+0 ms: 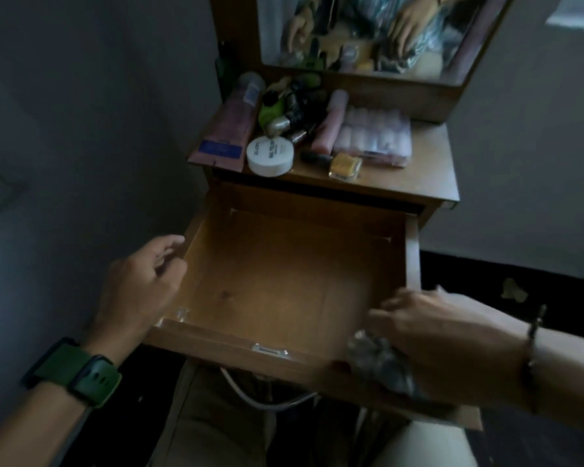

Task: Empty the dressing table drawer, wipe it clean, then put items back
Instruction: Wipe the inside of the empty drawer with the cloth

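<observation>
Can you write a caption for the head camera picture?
Hands at the emptied drawer, right hand holding a crumpled cloth, toiletries piled above.

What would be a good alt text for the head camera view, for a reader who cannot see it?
An open wooden drawer stands emptied while the right hand holds a crumpled grey cloth at its front right corner. The left hand rests by its left wall, and toiletries crowd the dressing table top below a mirror.

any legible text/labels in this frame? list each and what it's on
None can be read for certain.
White round tin on the dressing table top: dark print on the lid, too blurred to read.
Pink tube: blue label band near its end, lettering too small.
Pink packet: no readable print.
Yellow packet: no readable print.
Green watch: no digits visible.
</observation>
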A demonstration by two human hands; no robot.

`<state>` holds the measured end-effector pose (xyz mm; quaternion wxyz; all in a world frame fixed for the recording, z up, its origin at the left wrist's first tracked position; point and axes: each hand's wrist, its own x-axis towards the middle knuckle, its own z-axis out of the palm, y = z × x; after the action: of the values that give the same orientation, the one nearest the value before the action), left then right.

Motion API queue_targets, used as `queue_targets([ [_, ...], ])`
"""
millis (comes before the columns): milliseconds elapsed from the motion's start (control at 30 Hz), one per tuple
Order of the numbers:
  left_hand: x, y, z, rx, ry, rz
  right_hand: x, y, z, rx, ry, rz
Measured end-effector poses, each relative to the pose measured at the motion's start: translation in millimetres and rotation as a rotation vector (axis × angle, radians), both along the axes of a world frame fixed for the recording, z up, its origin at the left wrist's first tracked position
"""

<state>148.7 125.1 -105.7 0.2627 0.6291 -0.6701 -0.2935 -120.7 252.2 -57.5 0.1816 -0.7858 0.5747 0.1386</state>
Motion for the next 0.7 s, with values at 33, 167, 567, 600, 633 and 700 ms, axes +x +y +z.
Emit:
queue_targets([
  [33, -1.8, 1.0, 1.0, -0.033, -0.065, -0.055, 3.7, 1.1, -4.4, -0.142, 0.043, -0.004],
  [167, -11.9, 10.5, 0.3, -0.077, -0.31, -0.317, 9.1, -2.2, -30.5, 0.048, 0.085, -0.081],
  [567, -20.3, 7.8, -9.2, 0.079, -0.409, -0.507, -14.6, -78.4, -64.5, -0.742, 0.143, -0.486],
  [600, -20.9, 7.5, -9.5, 0.075, -0.404, -0.514, -10.7, -85.6, -69.4, -0.732, 0.035, -0.63],
  [633, -21.5, 7.3, -9.7, 0.066, -0.398, -0.515, -4.0, -94.3, -70.4, -0.721, -0.082, -0.801],
  [700, -21.6, 8.3, -11.3, 0.043, -0.37, -0.474, 15.6, -111.7, -71.4, -0.78, -0.376, -1.153],
])
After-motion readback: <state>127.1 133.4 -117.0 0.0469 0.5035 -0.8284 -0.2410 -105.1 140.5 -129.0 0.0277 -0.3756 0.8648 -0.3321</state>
